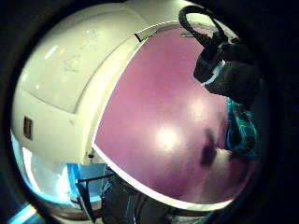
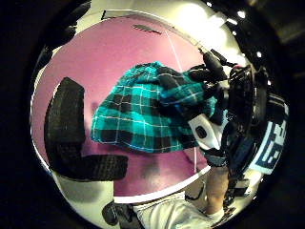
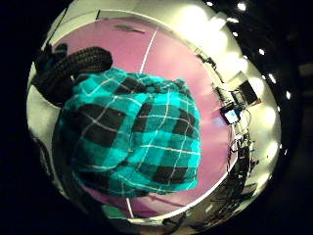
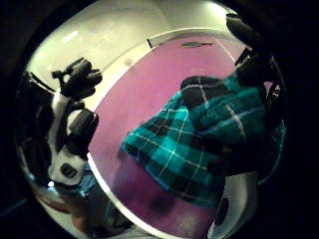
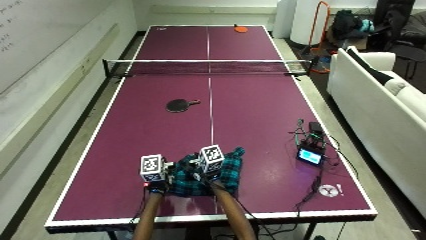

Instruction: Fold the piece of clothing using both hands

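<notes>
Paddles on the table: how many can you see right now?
2. A black paddle lies on the near half, left of the centre line; an orange paddle lies at the far end. The plaid garment could hide more.

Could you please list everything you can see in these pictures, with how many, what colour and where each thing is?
table: one, purple with white lines, filling the room's middle.
net: one, dark with a white top edge, stretched across the table's middle.
shirt: one, teal and black plaid, bunched on the table's near end by the centre line.
paddle: one, black, flat on the near half, left of the centre line.
second paddle: one, orange-red, at the far end.
small device: one, black with a lit screen, cabled, near the right edge.
sofa: one, white, right of the table.
left hand: black glove, at the shirt's left edge.
right hand: black glove, gripping the shirt.
</notes>
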Tool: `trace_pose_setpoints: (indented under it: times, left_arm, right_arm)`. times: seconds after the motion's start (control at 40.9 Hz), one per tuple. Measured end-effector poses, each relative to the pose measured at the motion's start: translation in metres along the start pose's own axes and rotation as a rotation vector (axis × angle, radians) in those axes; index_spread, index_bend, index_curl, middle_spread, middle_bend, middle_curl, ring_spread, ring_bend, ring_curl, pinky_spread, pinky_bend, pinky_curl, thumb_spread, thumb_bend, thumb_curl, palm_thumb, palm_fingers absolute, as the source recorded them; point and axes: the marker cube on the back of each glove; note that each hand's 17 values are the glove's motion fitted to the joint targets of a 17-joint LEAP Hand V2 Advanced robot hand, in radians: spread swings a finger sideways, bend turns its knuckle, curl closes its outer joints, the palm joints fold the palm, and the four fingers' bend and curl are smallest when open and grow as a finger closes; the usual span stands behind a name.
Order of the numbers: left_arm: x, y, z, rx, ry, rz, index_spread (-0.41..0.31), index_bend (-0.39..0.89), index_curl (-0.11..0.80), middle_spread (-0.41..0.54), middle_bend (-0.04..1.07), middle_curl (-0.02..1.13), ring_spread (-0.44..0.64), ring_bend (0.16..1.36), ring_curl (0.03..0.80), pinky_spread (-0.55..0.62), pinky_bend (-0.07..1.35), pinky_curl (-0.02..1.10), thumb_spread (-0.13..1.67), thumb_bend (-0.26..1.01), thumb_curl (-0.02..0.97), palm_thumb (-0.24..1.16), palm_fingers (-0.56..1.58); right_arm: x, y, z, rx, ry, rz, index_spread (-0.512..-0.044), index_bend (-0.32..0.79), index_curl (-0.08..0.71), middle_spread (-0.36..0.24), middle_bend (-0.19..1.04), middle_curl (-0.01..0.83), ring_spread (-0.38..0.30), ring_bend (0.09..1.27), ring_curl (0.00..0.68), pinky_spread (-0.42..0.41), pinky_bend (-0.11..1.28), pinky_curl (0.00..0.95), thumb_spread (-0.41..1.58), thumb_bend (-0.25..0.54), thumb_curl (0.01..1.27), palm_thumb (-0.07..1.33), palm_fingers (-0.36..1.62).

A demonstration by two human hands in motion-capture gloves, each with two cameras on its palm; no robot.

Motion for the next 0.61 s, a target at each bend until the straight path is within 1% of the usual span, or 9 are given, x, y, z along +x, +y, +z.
trace_pose_setpoints:
  times: [0.024, 0.073, 0.098, 0.122, 0.171, 0.293, 0.391, 0.464, 0.611]
  left_arm:
    - [0.003, -0.001, -0.001, -0.006, 0.029, 0.008, -0.004, 0.06, 0.132, -0.028, 0.25, 0.39, 0.05, 0.77, 0.344, 0.13, 0.66, 0.41, 1.5, 0.12, 0.24, 0.38, 0.43]
    - [0.01, -0.001, -0.005, -0.017, 0.082, 0.03, -0.004, 0.06, 0.13, -0.032, 0.25, 0.39, 0.05, 0.77, 0.344, 0.12, 0.66, 0.42, 1.5, 0.12, 0.242, 0.38, 0.43]
    - [0.014, 0.0, -0.008, -0.021, 0.103, 0.043, -0.004, 0.06, 0.129, -0.033, 0.25, 0.39, 0.04, 0.77, 0.344, 0.12, 0.66, 0.42, 1.5, 0.12, 0.244, 0.39, 0.43]
    - [0.018, 0.002, -0.011, -0.024, 0.122, 0.057, -0.003, 0.06, 0.128, -0.034, 0.25, 0.39, 0.04, 0.77, 0.344, 0.11, 0.66, 0.42, 1.51, 0.12, 0.245, 0.39, 0.43]
    - [0.027, 0.005, -0.018, -0.031, 0.149, 0.084, -0.003, 0.06, 0.126, -0.036, 0.25, 0.4, 0.04, 0.77, 0.344, 0.11, 0.66, 0.42, 1.51, 0.12, 0.247, 0.39, 0.43]
    - [0.043, 0.016, -0.031, -0.046, 0.161, 0.134, -0.013, 0.09, 0.133, -0.039, 0.24, 0.4, 0.04, 0.75, 0.341, 0.1, 0.65, 0.41, 1.49, 0.1, 0.245, 0.37, 0.44]
    - [0.053, 0.013, -0.025, -0.042, 0.141, 0.159, -0.026, 0.11, 0.145, -0.041, 0.23, 0.39, 0.04, 0.74, 0.336, 0.1, 0.64, 0.41, 1.48, 0.08, 0.245, 0.35, 0.46]
    - [0.065, 0.016, -0.027, -0.061, 0.134, 0.182, -0.038, 0.12, 0.159, -0.041, 0.22, 0.39, 0.04, 0.72, 0.331, 0.1, 0.62, 0.4, 1.47, 0.07, 0.247, 0.34, 0.48]
    - [0.081, 0.027, -0.041, -0.086, 0.097, 0.225, -0.047, 0.1, 0.17, -0.037, 0.2, 0.39, 0.05, 0.7, 0.328, 0.1, 0.61, 0.4, 1.46, 0.05, 0.249, 0.33, 0.48]
  right_arm:
    - [0.006, 0.007, -0.005, -0.097, -0.036, -0.011, -0.329, -0.15, 0.078, -0.298, 0.26, 0.465, -0.285, 0.84, 0.467, -0.304, 0.63, 0.405, 0.75, -0.008, 0.54, 1.05, 0.95]
    - [0.025, 0.023, -0.02, -0.305, -0.077, -0.027, -0.325, -0.11, 0.06, -0.28, 0.18, 0.449, -0.293, 0.84, 0.474, -0.27, 0.69, 0.431, 0.78, -0.023, 0.54, 1.03, 0.81]
    - [0.035, 0.029, -0.029, -0.392, -0.089, -0.034, -0.319, -0.07, 0.061, -0.241, 0.07, 0.414, -0.29, 0.8, 0.461, -0.247, 0.76, 0.451, 0.82, -0.035, 0.52, 1.01, 0.65]
    - [0.047, 0.034, -0.037, -0.459, -0.097, -0.039, -0.317, -0.01, 0.074, -0.224, 0.05, 0.402, -0.266, 0.76, 0.463, -0.22, 0.8, 0.466, 0.85, -0.037, 0.52, 0.99, 0.55]
    - [0.069, 0.042, -0.055, -0.537, -0.083, -0.025, -0.313, 0.09, 0.098, -0.199, 0.12, 0.399, -0.211, 0.65, 0.441, -0.143, 0.8, 0.468, 0.91, -0.04, 0.5, 0.95, 0.4]
    - [0.124, 0.049, -0.086, -0.474, 0.199, 0.125, -0.325, 0.16, 0.132, -0.17, 0.18, 0.385, -0.113, 0.48, 0.357, 0.002, 0.77, 0.427, 1.07, -0.029, 0.47, 0.89, 0.36]
    - [0.174, 0.044, -0.05, -0.41, 0.32, 0.219, -0.331, 0.15, 0.155, -0.158, 0.2, 0.383, -0.077, 0.43, 0.319, 0.071, 0.72, 0.39, 1.15, -0.027, 0.45, 0.85, 0.4]
    - [0.197, 0.05, -0.049, -0.365, 0.356, 0.286, -0.337, 0.18, 0.18, -0.158, 0.22, 0.387, -0.066, 0.42, 0.309, 0.116, 0.64, 0.365, 1.2, -0.024, 0.43, 0.82, 0.42]
    - [0.201, 0.077, -0.068, -0.39, 0.33, 0.325, -0.342, 0.16, 0.215, -0.148, 0.21, 0.385, -0.037, 0.38, 0.304, 0.17, 0.59, 0.348, 1.27, -0.012, 0.41, 0.79, 0.41]
